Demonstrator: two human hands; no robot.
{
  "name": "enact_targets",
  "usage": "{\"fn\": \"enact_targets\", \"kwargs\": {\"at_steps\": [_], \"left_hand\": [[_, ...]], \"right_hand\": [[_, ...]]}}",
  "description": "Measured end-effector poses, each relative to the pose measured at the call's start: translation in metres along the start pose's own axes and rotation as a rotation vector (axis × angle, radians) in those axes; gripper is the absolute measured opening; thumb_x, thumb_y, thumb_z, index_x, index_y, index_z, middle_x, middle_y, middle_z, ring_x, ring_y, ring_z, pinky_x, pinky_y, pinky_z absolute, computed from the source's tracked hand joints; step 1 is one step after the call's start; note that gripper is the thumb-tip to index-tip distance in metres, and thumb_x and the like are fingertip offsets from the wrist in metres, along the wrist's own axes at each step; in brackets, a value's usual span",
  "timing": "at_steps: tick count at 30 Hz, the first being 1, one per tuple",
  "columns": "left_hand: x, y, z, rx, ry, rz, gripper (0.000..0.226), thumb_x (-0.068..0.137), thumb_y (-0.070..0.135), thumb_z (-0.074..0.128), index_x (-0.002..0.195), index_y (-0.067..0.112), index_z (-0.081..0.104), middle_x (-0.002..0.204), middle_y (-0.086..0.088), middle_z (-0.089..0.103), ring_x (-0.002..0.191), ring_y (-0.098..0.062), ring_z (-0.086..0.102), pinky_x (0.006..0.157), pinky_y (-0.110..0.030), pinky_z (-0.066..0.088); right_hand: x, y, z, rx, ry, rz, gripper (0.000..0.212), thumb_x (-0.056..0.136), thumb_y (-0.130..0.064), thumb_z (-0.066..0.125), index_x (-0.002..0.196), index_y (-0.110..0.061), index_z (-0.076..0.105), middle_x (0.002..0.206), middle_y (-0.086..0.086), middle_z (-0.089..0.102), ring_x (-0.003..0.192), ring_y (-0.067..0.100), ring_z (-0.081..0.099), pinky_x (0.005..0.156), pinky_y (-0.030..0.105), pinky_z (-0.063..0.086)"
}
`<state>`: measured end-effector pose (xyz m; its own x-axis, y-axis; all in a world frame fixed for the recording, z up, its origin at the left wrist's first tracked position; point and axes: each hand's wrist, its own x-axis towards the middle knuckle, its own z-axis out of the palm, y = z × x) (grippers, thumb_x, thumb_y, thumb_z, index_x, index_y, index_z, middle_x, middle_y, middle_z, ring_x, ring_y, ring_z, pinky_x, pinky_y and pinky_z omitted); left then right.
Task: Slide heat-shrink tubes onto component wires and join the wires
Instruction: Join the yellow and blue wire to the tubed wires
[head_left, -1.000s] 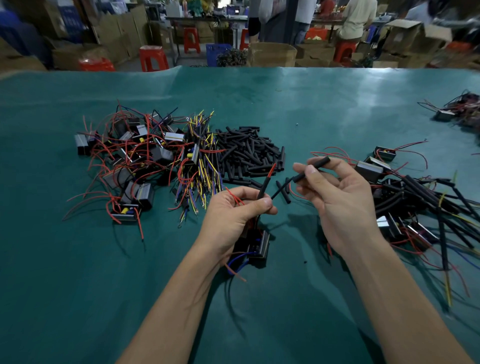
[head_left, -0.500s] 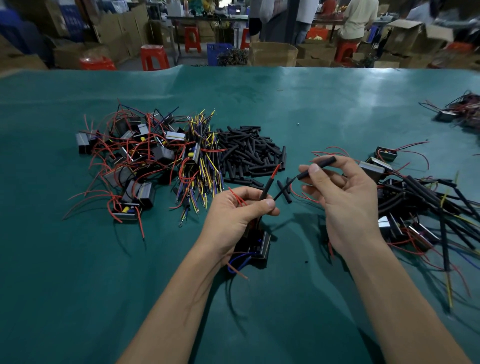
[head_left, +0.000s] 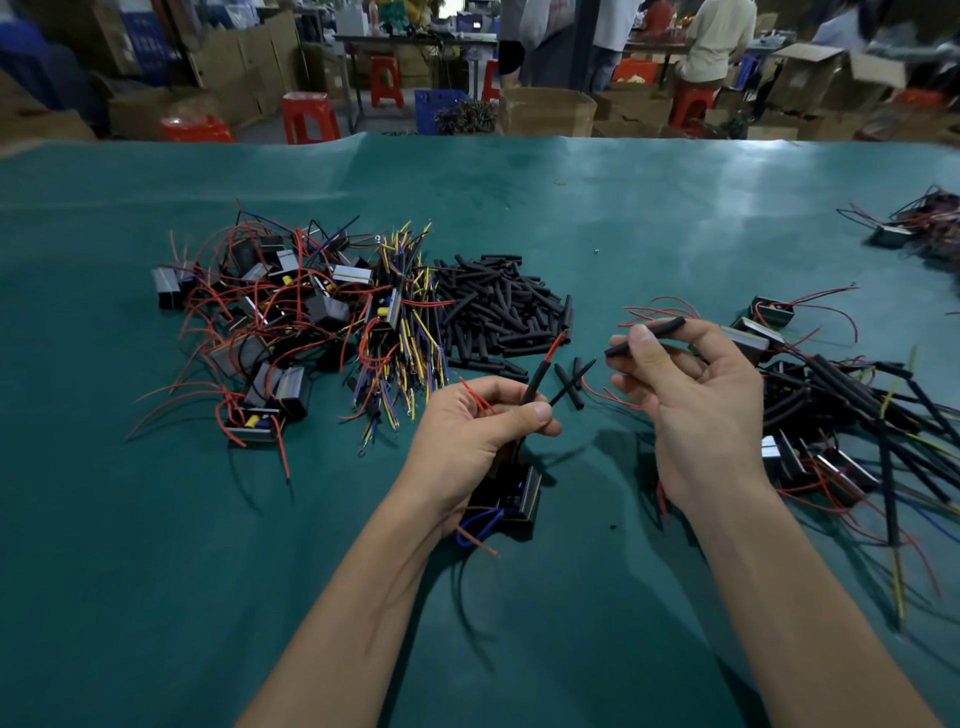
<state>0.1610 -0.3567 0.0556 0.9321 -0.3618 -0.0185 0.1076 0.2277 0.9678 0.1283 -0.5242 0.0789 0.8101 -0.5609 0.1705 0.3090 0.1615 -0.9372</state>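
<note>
Pinching a red wire (head_left: 555, 347) already sleeved in a black tube, our left hand (head_left: 470, 441) also holds a black component (head_left: 514, 499) just above the desk (head_left: 156, 571). Our right hand (head_left: 696, 410) pinches a loose heat-shrink tube (head_left: 644, 336) between thumb and fingers, near the wire tip but apart. Beyond the hands lies the tube pile (head_left: 498, 306), with wired components (head_left: 280, 322) left of it.

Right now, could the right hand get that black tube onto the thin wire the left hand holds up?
Probably yes: the right hand pinches the tube just beyond the wire tip held by the left hand, with nothing between them.
</note>
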Motion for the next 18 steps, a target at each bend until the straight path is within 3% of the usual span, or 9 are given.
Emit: {"fn": "enact_targets", "kwargs": {"at_steps": [18], "left_hand": [[-0.0002, 0.0003, -0.0006, 0.003, -0.010, -0.009, 0.008, 0.085, -0.004, 0.071, 0.084, 0.005, 0.069, 0.070, -0.010, 0.075, 0.064, -0.011, 0.070, 0.063, -0.015, 0.050]], "right_hand": [[-0.0012, -0.0010, 0.0016, 0.029, -0.026, 0.075, 0.010, 0.091, -0.014, 0.074, 0.090, -0.014, 0.065, 0.080, 0.009, 0.075, 0.068, 0.016, 0.071, 0.064, 0.024, 0.056]]}}
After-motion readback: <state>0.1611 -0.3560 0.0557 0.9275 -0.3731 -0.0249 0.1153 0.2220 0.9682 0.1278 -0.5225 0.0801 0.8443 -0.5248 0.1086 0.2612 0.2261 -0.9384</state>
